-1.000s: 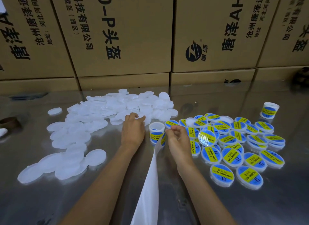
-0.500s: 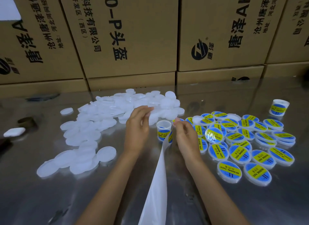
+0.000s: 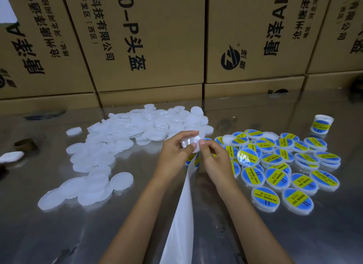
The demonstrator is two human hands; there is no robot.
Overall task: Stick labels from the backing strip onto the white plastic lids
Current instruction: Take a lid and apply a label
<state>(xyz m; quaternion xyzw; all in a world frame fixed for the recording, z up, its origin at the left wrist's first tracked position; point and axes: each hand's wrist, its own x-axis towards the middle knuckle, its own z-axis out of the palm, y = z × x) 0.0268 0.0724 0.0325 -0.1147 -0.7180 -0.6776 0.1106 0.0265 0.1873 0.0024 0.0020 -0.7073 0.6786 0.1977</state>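
My left hand (image 3: pixel 172 153) holds one white plastic lid (image 3: pixel 189 143) by its rim, raised above the steel table (image 3: pixel 137 214). My right hand (image 3: pixel 213 157) is right beside it, its fingertips pinched together at the lid's right edge; a label between them cannot be made out. The white backing strip (image 3: pixel 181 214) runs from under my hands down to the bottom edge, and the label roll is mostly hidden behind my hands. A heap of plain white lids (image 3: pixel 125 134) spreads to the left. Labelled lids (image 3: pixel 280 165) with blue and yellow stickers lie to the right.
Stacked cardboard boxes (image 3: pixel 149 37) wall off the back of the table. A second roll of labels (image 3: pixel 322 124) stands at the far right. A brown tape ring (image 3: pixel 26 144) and a small white object (image 3: pixel 11 156) lie at the left edge.
My left hand has picked a plain lid from the heap and brought it toward the right hand, which has risen from the label roll to meet it.
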